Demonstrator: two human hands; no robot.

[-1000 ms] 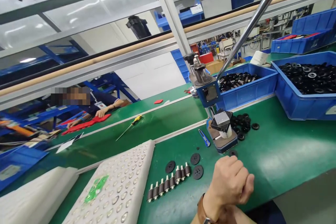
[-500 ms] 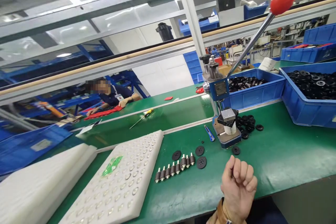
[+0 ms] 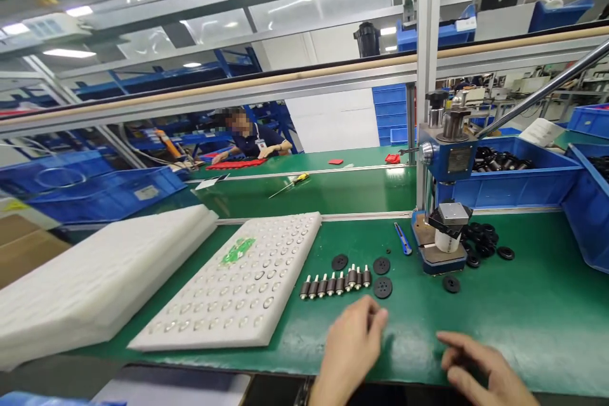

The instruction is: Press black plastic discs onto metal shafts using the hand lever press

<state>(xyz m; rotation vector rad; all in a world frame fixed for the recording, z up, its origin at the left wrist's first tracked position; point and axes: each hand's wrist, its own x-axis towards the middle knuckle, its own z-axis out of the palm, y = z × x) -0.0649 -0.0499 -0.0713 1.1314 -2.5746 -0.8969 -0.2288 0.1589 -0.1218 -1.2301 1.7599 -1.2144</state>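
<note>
Left hand (image 3: 349, 346): empty, fingers loose, near seven rollers (image 3: 335, 283) rowed by discs (image 3: 383, 287). Right hand (image 3: 476, 365): empty, spread. Press (image 3: 445, 203) untouched; foam tray (image 3: 238, 285) holes apparently unfilled.

Green workbench (image 3: 523, 304), ceiling striplights (image 3: 61, 52)

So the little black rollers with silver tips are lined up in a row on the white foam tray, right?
Not quite. The head view shows the row of small black rollers with silver tips lying on the green bench mat, beside the white foam tray, not on it.
</note>
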